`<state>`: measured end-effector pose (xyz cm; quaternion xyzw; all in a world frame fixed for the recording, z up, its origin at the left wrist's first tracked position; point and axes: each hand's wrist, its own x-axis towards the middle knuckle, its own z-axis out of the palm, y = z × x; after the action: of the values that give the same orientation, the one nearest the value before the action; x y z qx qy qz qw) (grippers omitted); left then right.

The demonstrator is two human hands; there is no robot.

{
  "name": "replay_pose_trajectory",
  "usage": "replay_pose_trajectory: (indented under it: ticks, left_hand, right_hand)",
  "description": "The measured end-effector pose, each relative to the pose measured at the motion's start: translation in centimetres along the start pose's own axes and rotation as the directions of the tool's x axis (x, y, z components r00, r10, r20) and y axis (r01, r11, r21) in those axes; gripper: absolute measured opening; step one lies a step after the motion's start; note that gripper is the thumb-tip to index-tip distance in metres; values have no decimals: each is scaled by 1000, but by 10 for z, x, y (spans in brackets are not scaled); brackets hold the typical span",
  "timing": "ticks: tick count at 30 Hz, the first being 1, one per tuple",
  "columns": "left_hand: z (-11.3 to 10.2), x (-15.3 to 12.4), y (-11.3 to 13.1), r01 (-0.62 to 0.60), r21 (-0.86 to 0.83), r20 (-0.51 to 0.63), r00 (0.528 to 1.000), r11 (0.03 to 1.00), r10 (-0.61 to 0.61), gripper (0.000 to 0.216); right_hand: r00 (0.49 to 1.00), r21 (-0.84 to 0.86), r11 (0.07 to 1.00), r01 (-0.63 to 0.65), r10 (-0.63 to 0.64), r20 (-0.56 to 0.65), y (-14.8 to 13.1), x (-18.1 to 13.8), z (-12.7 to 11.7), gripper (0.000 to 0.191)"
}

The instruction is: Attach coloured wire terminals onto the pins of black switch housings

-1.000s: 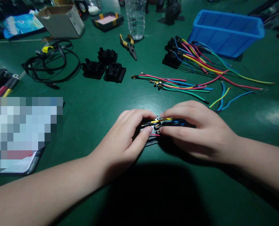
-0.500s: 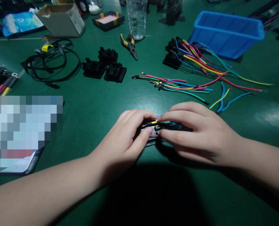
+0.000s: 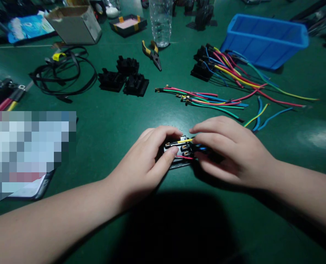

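My left hand (image 3: 145,161) is closed around a small black and pale-grey socket module (image 3: 180,151), its thumb pressed across the near face. Brass terminals show in the module's slots. A yellow wire (image 3: 184,141) with a black sleeve and metal tip lies across its top, and a red wire (image 3: 185,157) runs along the near side. My right hand (image 3: 231,150) is just right of the module, fingers curved but apart. One fingertip meets the end of the yellow wire; the thumb is separate, below. Dark and blue wires pass under this hand, partly hidden.
Loose coloured wires (image 3: 204,99) lie beyond the hands. Three black sockets (image 3: 135,86) and pliers (image 3: 155,57) are further back. Wired sockets (image 3: 202,69) rest before a blue bin (image 3: 264,44). A bottle (image 3: 161,25), coiled black cable (image 3: 63,73) and phone (image 3: 37,192) are around.
My right hand has drawn back slightly to the right and its fingers have spread, uncovering the module's terminals and more of the yellow wire. My left hand keeps its hold.
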<state>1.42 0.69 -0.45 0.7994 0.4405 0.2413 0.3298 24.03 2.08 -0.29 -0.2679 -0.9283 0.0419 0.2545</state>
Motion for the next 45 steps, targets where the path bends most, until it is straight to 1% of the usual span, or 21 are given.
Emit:
replay_pose_trajectory:
  ticks: [4,6,8,11,14,17,20,23,28,30,32,36,38,40,42,44,45]
  left_hand:
    - [-1,0,2,-8,48,-33,999,999,9,22]
    - [-2,0,3,-28,81,-44,999,996,31,21]
    - [-2,0,3,-62,102,-46,997,993,67,19]
    - [-3,0,2,-119,143,-45,991,983,127,17]
    - [-4,-1,2,-169,198,-38,983,966,179,20]
    - [-5,-2,3,-219,326,-62,966,920,252,26]
    - [-4,-4,5,-233,471,-94,946,851,312,28]
    - [-3,-4,6,-237,530,-93,938,814,334,26]
    - [-3,-5,11,-250,566,-50,941,786,335,23]
    - [-3,-5,12,-250,551,-45,944,796,327,23]
    - [-3,-4,10,-241,496,-53,951,834,306,22]
    - [-4,0,5,-210,264,-49,972,941,231,24]
    - [-4,1,3,-192,176,-60,977,966,205,27]
    - [-4,1,2,-130,90,-86,987,987,138,32]
    - [-4,1,2,-39,-19,-114,993,999,37,34]
    - [-3,0,0,38,-105,-126,991,994,-51,30]
    - [-2,0,0,61,-122,-125,989,991,-76,28]
  right_hand:
    - [994,7,995,-103,103,28,-2,2,0,25]
    - [983,-31,985,-170,171,71,-3,2,0,28]
    - [972,-74,976,-207,213,98,-3,2,1,30]
    - [967,-103,970,-219,230,111,-4,0,1,29]
    - [963,-113,968,-225,238,124,-5,0,0,28]
    - [961,-116,966,-231,245,130,-6,0,0,28]
    - [962,-122,965,-230,245,120,-6,0,0,29]
    - [962,-127,965,-232,247,119,-6,0,0,30]
    - [959,-128,961,-246,260,116,-6,0,0,30]
    - [959,-129,961,-244,259,115,-6,0,0,30]
    - [960,-129,962,-242,257,113,-6,0,0,29]
    - [960,-121,963,-243,256,113,-5,0,0,28]
    - [960,-112,963,-244,256,114,-5,-1,1,28]
    - [960,-104,964,-245,256,114,-5,-1,1,28]
    - [958,-99,963,-249,260,118,-4,-1,1,28]
    - [957,-101,962,-252,264,119,-4,-1,1,29]
    - [957,-101,962,-254,266,118,-4,-1,1,29]
